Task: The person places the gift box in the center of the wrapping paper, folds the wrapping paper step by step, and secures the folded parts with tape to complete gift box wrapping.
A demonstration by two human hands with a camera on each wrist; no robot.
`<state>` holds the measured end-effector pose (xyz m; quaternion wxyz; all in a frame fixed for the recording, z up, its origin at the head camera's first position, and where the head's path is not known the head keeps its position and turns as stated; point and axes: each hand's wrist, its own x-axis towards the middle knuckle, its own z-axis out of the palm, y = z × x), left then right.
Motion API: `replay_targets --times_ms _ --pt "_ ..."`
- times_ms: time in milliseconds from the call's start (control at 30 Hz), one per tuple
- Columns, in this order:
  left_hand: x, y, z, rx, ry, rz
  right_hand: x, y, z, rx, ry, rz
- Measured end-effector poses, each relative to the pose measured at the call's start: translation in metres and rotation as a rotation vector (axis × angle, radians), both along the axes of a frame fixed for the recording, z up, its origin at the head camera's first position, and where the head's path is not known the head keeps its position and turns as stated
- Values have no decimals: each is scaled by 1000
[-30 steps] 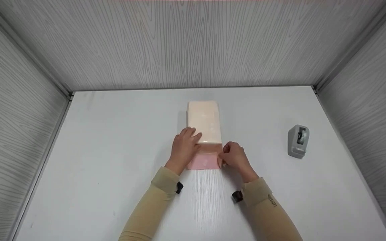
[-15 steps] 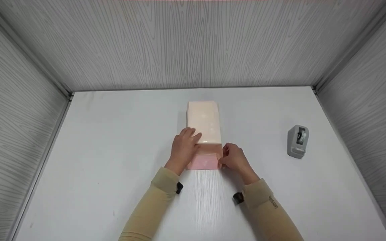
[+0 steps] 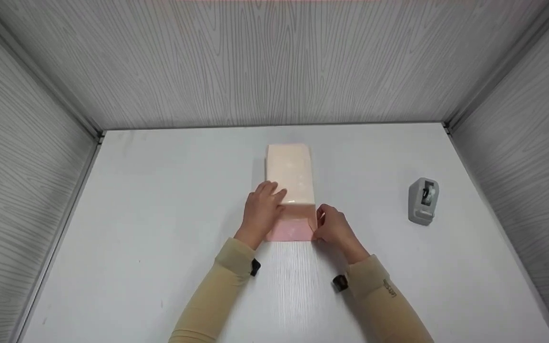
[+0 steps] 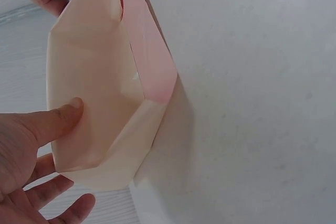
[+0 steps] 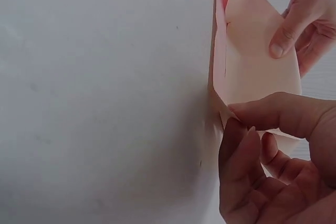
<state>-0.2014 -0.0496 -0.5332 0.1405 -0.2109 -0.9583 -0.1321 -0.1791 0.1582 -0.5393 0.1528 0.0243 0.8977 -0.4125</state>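
A long paper parcel [image 3: 289, 171], cream with a pink strip [image 3: 291, 231] along its near end, lies on the white table. Whether a box sits inside is hidden. My left hand [image 3: 261, 209] holds its left side near that end; the left wrist view shows the thumb [image 4: 68, 116] on the cream end face and the fingers beyond its edge. At the near right corner my right hand [image 3: 334, 227] pinches the folded paper edge [image 5: 223, 109] between thumb and forefinger. The end stands partly open, with slanted side folds.
A grey tape dispenser [image 3: 423, 201] with a roll in it stands on the right side of the table [image 3: 160, 200]. Grey wood-grain panels [image 3: 274, 62] enclose the table at the back, left and right.
My right hand has shifted slightly toward the near end, its fingertips sliding down along the right paper fold. The left hand and the parcel stay in place.
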Motion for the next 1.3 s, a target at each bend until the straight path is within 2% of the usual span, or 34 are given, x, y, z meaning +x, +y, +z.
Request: replay_targets --times_ms 133,367,500,700,1000,1133,1300 --pt "0 0 -1 22 10 -13 1 1 1 -4 24 -21" --pt "0 -1 -3 22 15 -9 -3 1 3 -38 176 -110" --pt "-1 0 -3 32 0 -9 -7 -1 4 -85 217 -136" --pt "-2 1 -3 35 -14 -2 -7 0 2 -138 166 -173" --pt "0 2 -2 31 -22 10 3 0 -1 -208 86 -212" --pt "1 2 -1 29 -3 9 8 0 -3 -206 58 -180" --pt "1 2 -1 27 -3 15 10 -1 -3 -124 48 -112"
